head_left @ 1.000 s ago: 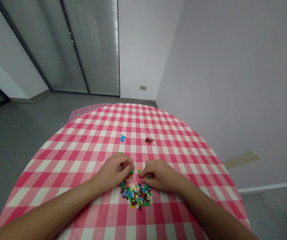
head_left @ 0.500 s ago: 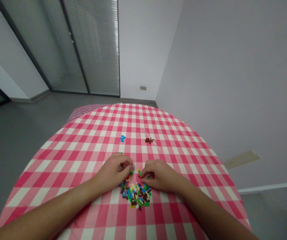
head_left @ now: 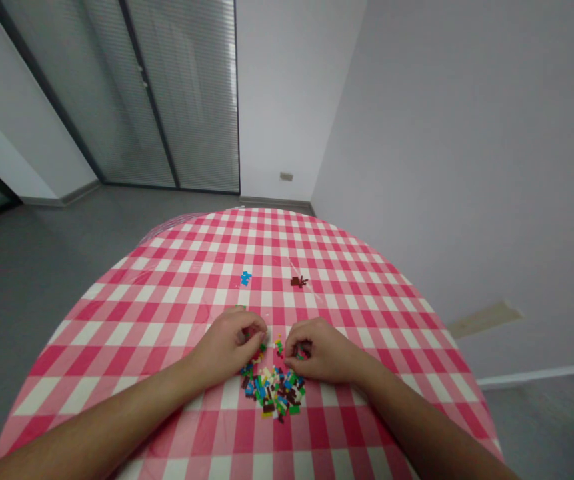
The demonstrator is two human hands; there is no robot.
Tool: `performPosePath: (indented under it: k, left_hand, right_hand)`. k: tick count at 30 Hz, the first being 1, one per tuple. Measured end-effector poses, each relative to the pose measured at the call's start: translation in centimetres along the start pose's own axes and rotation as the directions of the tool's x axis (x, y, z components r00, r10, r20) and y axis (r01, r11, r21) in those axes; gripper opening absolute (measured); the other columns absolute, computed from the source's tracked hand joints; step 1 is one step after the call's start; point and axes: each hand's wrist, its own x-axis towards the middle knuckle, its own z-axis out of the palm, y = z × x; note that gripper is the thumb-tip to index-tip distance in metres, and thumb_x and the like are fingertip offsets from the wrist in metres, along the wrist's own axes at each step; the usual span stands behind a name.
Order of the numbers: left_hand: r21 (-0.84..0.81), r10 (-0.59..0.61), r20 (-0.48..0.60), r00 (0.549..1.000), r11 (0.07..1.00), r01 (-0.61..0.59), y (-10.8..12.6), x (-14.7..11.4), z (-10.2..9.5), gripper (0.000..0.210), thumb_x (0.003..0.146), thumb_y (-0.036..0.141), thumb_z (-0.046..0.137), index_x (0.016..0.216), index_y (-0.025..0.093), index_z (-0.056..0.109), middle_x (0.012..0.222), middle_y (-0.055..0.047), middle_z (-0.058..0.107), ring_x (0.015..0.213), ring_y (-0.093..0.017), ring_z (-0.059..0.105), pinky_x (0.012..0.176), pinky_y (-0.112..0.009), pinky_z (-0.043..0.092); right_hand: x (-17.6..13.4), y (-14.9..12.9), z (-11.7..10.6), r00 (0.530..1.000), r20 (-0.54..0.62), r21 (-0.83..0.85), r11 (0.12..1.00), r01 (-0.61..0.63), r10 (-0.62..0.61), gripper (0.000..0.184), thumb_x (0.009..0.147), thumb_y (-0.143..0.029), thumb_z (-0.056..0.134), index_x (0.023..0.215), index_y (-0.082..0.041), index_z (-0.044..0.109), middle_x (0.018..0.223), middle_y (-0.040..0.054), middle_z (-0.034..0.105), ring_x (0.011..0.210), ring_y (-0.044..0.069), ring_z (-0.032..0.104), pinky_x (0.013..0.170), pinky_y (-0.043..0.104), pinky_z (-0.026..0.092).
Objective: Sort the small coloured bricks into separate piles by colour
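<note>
A pile of small toy building bricks [head_left: 273, 392] in mixed colours lies on the table between my forearms. Above its left side is my left hand [head_left: 237, 335], thumb and forefinger pinched together; whatever may be between the fingertips is too small to make out. My right hand [head_left: 317, 348] rests over the pile's upper right edge, fingers curled, with a small gap between thumb and forefinger and nothing visible there. Between the two hands sits a small yellow and green cluster of bricks [head_left: 279, 346], close to the right fingertips. My palms hide some pieces beneath them.
Beyond my hands lie a group of blue bricks [head_left: 245, 278] and a group of dark brown bricks [head_left: 298, 282]. A green piece [head_left: 240, 307] shows just past my left hand. A red and white checked cloth [head_left: 397, 400] covers the rounded table. Walls stand behind and right.
My right hand has drawn slightly to the right, away from the yellow and green cluster, and its thumb and forefinger have parted. My left hand has stayed almost still.
</note>
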Motion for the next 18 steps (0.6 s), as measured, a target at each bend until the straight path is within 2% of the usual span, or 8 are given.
performPosePath:
  k: [5, 8, 13, 18]
  left_hand:
    - [0.016, 0.095, 0.005, 0.995, 0.995, -0.095, 0.4, 0.0, -0.2, 0.011, 0.085, 0.017, 0.056, 0.082, 0.021, 0.066, 0.077, -0.003, 0.066, 0.077, -0.020, 0.059, 0.073, -0.036, 0.044]
    - [0.016, 0.180, 0.029, 0.983, 0.983, -0.180, 0.7, 0.0, -0.2, 0.010, 0.085, 0.016, 0.058, 0.086, 0.022, 0.066, 0.079, -0.002, 0.068, 0.080, -0.020, 0.059, 0.077, -0.036, 0.044]
    - [0.013, 0.258, 0.058, 0.964, 0.966, -0.259, 0.9, 0.1, -0.3, 0.010, 0.086, 0.016, 0.061, 0.090, 0.022, 0.066, 0.084, -0.002, 0.070, 0.083, -0.019, 0.060, 0.079, -0.036, 0.043]
    - [0.026, 0.284, 0.077, 0.956, 0.958, -0.287, 0.7, 0.1, -0.3, 0.012, 0.086, 0.014, 0.058, 0.087, 0.023, 0.066, 0.084, -0.002, 0.070, 0.083, -0.019, 0.061, 0.080, -0.037, 0.043]
  right_hand:
    - [0.0, 0.0, 0.6, 0.985, -0.085, 0.234, 0.964, -0.126, 0.150, 0.004, 0.068, -0.011, 0.063, 0.069, -0.015, 0.065, 0.053, -0.0047, 0.052, 0.047, 0.007, 0.043, 0.046, 0.018, 0.032]
    - [0.2, 0.2, 1.3, 0.976, -0.104, 0.338, 0.930, -0.144, 0.189, 0.004, 0.067, -0.013, 0.065, 0.070, -0.015, 0.063, 0.052, -0.0058, 0.050, 0.046, 0.007, 0.041, 0.045, 0.018, 0.030]
    - [0.4, 0.1, 1.8, 0.975, -0.113, 0.391, 0.910, -0.136, 0.194, 0.007, 0.072, -0.016, 0.067, 0.072, -0.017, 0.061, 0.053, -0.0064, 0.049, 0.047, 0.007, 0.040, 0.046, 0.019, 0.030]
    - [0.3, 0.1, 2.0, 0.967, -0.152, 0.403, 0.906, -0.130, 0.207, 0.012, 0.075, -0.022, 0.071, 0.073, -0.017, 0.061, 0.058, -0.0042, 0.053, 0.052, 0.009, 0.044, 0.049, 0.020, 0.033]
